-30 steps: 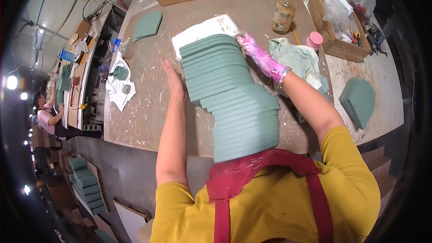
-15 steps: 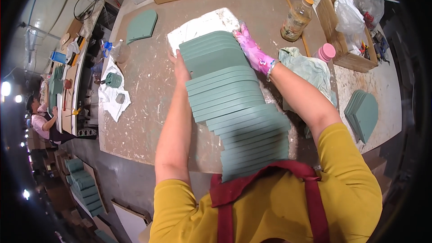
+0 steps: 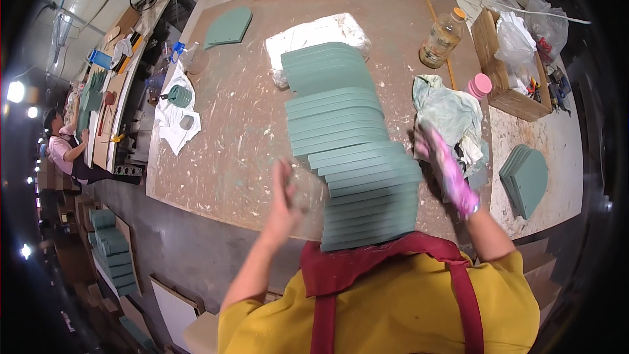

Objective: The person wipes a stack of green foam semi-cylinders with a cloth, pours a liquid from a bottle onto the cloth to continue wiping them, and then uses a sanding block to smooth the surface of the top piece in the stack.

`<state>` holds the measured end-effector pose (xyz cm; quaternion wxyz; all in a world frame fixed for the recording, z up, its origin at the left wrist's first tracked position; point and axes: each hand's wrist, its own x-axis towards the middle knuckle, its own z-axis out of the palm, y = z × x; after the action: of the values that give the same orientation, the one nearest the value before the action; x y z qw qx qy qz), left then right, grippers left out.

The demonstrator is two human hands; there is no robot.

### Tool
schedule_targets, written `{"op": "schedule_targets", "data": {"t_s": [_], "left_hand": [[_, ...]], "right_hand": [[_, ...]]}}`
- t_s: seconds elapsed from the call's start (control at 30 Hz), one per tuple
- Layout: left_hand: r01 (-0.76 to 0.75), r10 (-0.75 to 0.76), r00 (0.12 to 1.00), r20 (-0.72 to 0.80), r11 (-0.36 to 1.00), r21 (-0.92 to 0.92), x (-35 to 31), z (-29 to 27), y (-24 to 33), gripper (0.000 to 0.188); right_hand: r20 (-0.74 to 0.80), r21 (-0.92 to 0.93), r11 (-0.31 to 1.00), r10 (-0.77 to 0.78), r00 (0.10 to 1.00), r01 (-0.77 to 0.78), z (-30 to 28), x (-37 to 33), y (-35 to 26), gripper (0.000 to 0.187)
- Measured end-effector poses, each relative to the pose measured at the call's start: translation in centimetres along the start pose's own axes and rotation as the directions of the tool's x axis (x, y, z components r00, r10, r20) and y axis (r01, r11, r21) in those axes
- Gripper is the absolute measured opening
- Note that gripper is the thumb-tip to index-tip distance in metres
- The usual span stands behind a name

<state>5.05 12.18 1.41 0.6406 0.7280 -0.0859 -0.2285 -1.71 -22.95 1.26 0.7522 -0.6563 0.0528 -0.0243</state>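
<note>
A long row of green rounded panels [image 3: 354, 157] lies overlapped like shingles, running from a white block [image 3: 321, 31] at its far end down to my apron at the table's front edge. My left hand [image 3: 283, 203] is bare and hovers left of the row, apart from it, its fingers stretched out and a little blurred. Across the row, my right hand [image 3: 449, 170] wears a pink patterned glove. It is blurred too, its fingers extended beside a pale green rag [image 3: 445, 108], and nothing shows in its grip.
Back left lies a single green panel [image 3: 228, 27]. A cloth [image 3: 178, 118] with a green coil is at left. Rightward stand a bottle [image 3: 443, 39], a pink-lidded jar [image 3: 479, 85], a cardboard box [image 3: 508, 78] and a small panel stack [image 3: 524, 180]. Another person [image 3: 65, 147] works far left.
Both my hands have let go of the far end of the panel row and drawn back toward me, one on each side. The whole view has shifted slightly.
</note>
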Motion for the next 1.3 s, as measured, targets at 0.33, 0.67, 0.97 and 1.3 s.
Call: {"op": "schedule_targets", "data": {"t_s": [0.33, 0.67, 0.97, 1.3], "left_hand": [[-0.059, 0.089, 0.951, 0.297, 0.992, -0.11, -5.9, 3.6, -2.0, 0.119], [-0.115, 0.114, 0.992, 0.051, 0.993, 0.012, -3.3, 6.3, 0.7, 0.111], [-0.247, 0.247, 0.969, 0.01, 0.967, 0.058, 0.8, 4.8, 1.6, 0.106], [-0.29, 0.293, 0.952, -0.085, 0.956, 0.038, 3.3, 5.7, 1.2, 0.098]], "right_hand": [[-0.211, -0.12, 0.989, 0.059, 0.976, -0.086, 5.6, -3.7, 0.9, 0.061], [-0.226, 0.126, 0.98, 0.178, 0.958, -0.153, 6.4, -0.7, 1.7, 0.066], [-0.226, 0.119, 0.988, 0.124, 0.966, -0.099, 6.9, 4.4, 2.5, 0.073], [0.095, 0.195, 0.952, 0.22, 0.971, -0.235, 3.9, 7.8, 2.1, 0.071]]}}
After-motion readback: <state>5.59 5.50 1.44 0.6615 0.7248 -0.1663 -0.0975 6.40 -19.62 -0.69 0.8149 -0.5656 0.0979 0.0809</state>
